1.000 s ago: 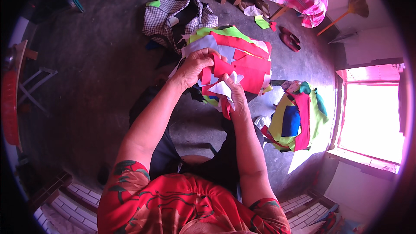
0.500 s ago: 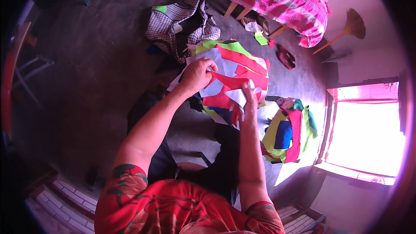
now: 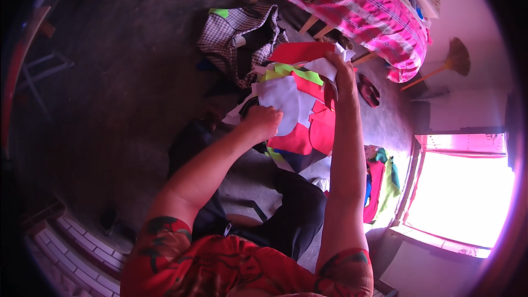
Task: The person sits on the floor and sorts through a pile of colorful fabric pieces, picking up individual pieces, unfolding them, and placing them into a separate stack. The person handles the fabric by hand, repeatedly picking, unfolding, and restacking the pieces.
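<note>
A pile of cut fabric pieces [image 3: 294, 137] in red, pale grey, lime green and dark blue lies in front of me. My left hand [image 3: 263, 121] is closed at the lower left edge of a pale grey fabric piece [image 3: 280, 96] on top of the pile. Held up beyond the pile's far right side, my right hand [image 3: 342, 74] grips several fabric pieces. A long red piece [image 3: 300, 52] stretches leftward from it, and white pieces [image 3: 323, 67] bunch around its fingers. The fingertips of my left hand are partly hidden.
A checked bag [image 3: 225, 33] lies on the floor beyond the pile. Another colourful fabric bundle [image 3: 379, 181] is at the right, below the bright window [image 3: 462, 187]. A pink plaid cloth [image 3: 374, 16] drapes a wooden-legged piece of furniture. A broom [image 3: 456, 58] leans near the wall, and a shoe [image 3: 368, 91] lies nearby.
My right hand has lifted the red and white pieces up and away, off the pile. My left hand has let go of the red piece and moved down onto the pale grey one. The view has shifted.
</note>
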The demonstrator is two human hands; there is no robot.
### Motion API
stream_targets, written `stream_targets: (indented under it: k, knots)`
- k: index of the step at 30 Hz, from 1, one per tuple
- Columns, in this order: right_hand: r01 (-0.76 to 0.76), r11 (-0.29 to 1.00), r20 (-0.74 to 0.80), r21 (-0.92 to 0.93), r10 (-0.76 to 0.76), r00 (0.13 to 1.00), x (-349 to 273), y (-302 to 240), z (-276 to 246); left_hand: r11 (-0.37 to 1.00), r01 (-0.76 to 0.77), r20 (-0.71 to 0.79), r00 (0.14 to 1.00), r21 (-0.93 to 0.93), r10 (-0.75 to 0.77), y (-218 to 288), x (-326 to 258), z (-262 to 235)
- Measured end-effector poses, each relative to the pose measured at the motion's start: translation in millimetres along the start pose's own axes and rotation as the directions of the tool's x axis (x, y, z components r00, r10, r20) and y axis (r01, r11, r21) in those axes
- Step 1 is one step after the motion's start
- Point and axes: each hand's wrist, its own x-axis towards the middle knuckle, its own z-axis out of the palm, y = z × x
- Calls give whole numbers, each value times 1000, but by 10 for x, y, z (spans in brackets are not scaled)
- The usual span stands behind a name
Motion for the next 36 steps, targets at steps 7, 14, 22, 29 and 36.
stream_targets:
  k: [7,14,22,29,36]
  knots:
    - [-37,953,-20,-301,32,999,245,788,-415,998,57,97,994,16,-58,102,-11,-223]
    - [-88,841,-108,-533,35,993,443,1017,-853,997,72,122,990,14,-73,111,8,-227]
    - [-140,614,-203,-777,-34,979,333,1085,-1250,999,52,102,994,-8,-51,83,34,-188]
    - [-231,961,-293,-153,179,939,-385,911,-1301,998,67,68,995,-3,-67,42,20,-162]
    - [-234,967,-387,-101,178,905,-593,1167,-1358,999,41,152,988,14,-42,106,9,-134]
